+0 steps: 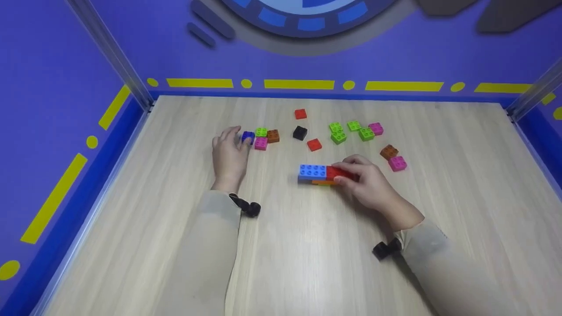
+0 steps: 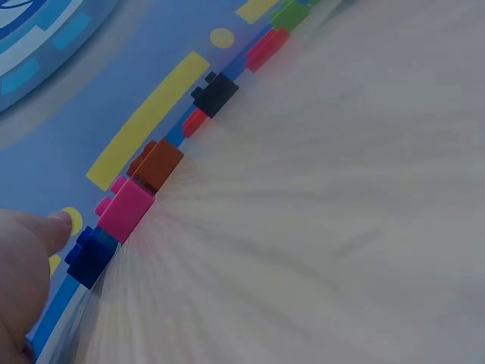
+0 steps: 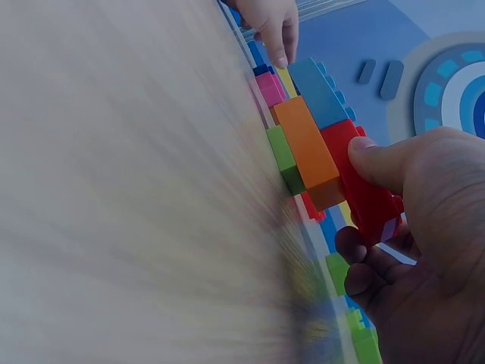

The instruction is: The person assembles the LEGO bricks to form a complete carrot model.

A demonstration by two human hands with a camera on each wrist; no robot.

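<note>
My right hand [image 1: 371, 184] holds a small stack of toy building bricks, pinching its red brick [image 3: 352, 174] between thumb and fingers. A light blue brick [image 1: 312, 170] sits end to end with the red one. Below them runs an orange brick [image 3: 307, 155], and a green brick [image 3: 282, 155] shows beneath that in the right wrist view. At the left, my left hand [image 1: 230, 153] is spread around a dark blue brick [image 1: 247, 137]. Its thumb is close beside this brick, and the left wrist view shows no firm grip. Most of its fingers are hidden there.
Beside the dark blue brick stand lime [image 1: 261, 131], pink [image 1: 261, 143] and brown [image 1: 273, 136] bricks. Red pieces [image 1: 314, 145] and a black brick [image 1: 300, 133] lie mid-table. Several lime bricks [image 1: 338, 136] and a brown-pink pair [image 1: 398, 163] lie right. Blue walls [image 1: 281, 66] enclose the table.
</note>
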